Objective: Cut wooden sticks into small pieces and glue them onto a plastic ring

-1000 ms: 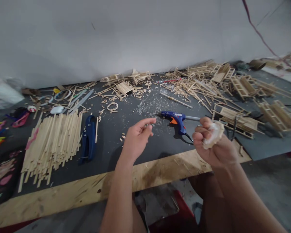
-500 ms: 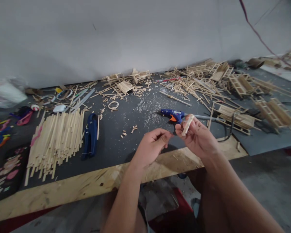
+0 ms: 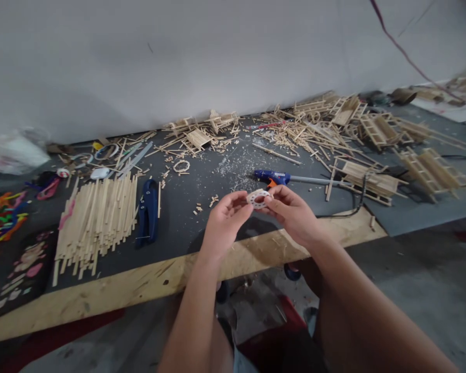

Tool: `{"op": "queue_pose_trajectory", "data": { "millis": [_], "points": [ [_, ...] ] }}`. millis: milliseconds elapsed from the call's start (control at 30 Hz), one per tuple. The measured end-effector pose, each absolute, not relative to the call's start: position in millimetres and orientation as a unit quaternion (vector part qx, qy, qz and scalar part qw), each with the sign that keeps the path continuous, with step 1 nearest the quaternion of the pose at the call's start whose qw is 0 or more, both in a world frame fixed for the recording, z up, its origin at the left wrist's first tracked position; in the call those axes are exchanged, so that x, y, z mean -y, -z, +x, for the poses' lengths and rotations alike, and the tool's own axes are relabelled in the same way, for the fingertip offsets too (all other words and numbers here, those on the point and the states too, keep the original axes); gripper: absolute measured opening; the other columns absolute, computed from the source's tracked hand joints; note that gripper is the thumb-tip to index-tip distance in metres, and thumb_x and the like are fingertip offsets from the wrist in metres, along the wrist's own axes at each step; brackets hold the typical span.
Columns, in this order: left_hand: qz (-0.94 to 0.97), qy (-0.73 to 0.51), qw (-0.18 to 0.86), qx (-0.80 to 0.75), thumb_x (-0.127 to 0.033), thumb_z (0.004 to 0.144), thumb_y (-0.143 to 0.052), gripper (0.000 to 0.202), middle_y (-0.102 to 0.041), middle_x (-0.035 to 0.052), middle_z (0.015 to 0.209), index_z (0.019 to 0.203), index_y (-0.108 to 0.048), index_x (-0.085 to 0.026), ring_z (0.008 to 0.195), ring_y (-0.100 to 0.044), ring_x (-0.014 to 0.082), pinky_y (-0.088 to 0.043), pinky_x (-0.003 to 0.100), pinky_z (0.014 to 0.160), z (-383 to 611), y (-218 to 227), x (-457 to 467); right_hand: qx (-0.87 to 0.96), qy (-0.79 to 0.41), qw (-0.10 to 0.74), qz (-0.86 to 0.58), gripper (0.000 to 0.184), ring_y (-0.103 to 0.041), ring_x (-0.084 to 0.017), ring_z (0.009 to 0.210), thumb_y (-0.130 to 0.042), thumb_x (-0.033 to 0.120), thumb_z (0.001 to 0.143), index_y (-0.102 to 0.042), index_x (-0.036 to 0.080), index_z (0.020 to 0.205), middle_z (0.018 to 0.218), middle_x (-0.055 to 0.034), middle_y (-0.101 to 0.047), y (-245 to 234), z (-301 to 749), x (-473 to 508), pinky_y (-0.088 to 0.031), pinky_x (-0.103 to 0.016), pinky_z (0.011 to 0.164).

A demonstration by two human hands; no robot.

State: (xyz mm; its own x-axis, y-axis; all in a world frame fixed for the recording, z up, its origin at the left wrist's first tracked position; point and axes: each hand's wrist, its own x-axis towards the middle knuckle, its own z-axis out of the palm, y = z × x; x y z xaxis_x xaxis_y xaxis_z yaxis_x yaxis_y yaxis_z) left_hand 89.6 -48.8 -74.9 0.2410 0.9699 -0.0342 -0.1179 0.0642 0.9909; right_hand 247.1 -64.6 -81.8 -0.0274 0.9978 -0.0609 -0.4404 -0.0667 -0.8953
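Observation:
My left hand [image 3: 224,223] and my right hand [image 3: 292,215] meet above the table's front edge, both pinching a small ring-shaped wooden wheel [image 3: 258,198] made of short stick pieces. The left fingertips grip its left rim, the right fingertips its right rim. Just behind the wheel a blue and orange glue gun [image 3: 274,178] lies on the black table mat [image 3: 186,223], its cord trailing right.
A stack of cut wooden sticks [image 3: 97,220] lies at the left, beside a blue cutter [image 3: 149,210]. Loose sticks and scraps [image 3: 295,135] litter the back. Small wooden ladder-like frames [image 3: 431,168] stand at the right. A pale wooden table edge [image 3: 140,287] runs along the front.
My right hand moved left from beside the glue gun, bringing the wooden wheel with it. My left hand came to meet it and took hold of the wheel's other rim.

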Motion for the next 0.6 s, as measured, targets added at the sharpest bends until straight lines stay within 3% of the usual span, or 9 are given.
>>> {"op": "queue_pose_trajectory", "data": {
  "millis": [267,467,600],
  "points": [
    [0.511,-0.448,0.59,-0.435,-0.036,0.075,-0.062,0.026,-0.067,0.0064,0.094,0.093,-0.064,-0.017,0.087,-0.061,0.0177,-0.049,0.033,0.081,94.7,76.2,51.2,0.387,-0.621,0.557,-0.392,0.019,-0.059,-0.012,0.078,-0.069,0.03,0.07,-0.055,0.02,0.079,0.083,0.0017,-0.062,83.8,244.2,67.5,-0.048,-0.032,0.081],
    [0.523,-0.441,0.563,-0.463,-0.035,0.073,-0.064,0.036,-0.065,0.0068,0.101,0.106,-0.061,-0.02,0.09,-0.061,0.0174,-0.049,0.031,0.08,92.5,72.6,51.7,0.469,-0.53,0.537,-0.459,0.02,-0.055,-0.011,0.07,-0.067,0.034,0.072,-0.056,0.019,0.079,0.075,0.0016,-0.059,84.3,245.5,68.7,-0.045,-0.026,0.069],
    [0.533,-0.434,0.562,-0.46,-0.036,0.075,-0.063,0.03,-0.067,0.0054,0.095,0.1,-0.065,-0.02,0.083,-0.062,0.0165,-0.05,0.03,0.078,92.7,68.2,53.7,0.505,-0.48,0.528,-0.486,0.02,-0.054,-0.012,0.068,-0.066,0.035,0.073,-0.058,0.019,0.08,0.074,0.0007,-0.059,84.4,244.3,69.9,-0.043,-0.025,0.063]
  ]
}}
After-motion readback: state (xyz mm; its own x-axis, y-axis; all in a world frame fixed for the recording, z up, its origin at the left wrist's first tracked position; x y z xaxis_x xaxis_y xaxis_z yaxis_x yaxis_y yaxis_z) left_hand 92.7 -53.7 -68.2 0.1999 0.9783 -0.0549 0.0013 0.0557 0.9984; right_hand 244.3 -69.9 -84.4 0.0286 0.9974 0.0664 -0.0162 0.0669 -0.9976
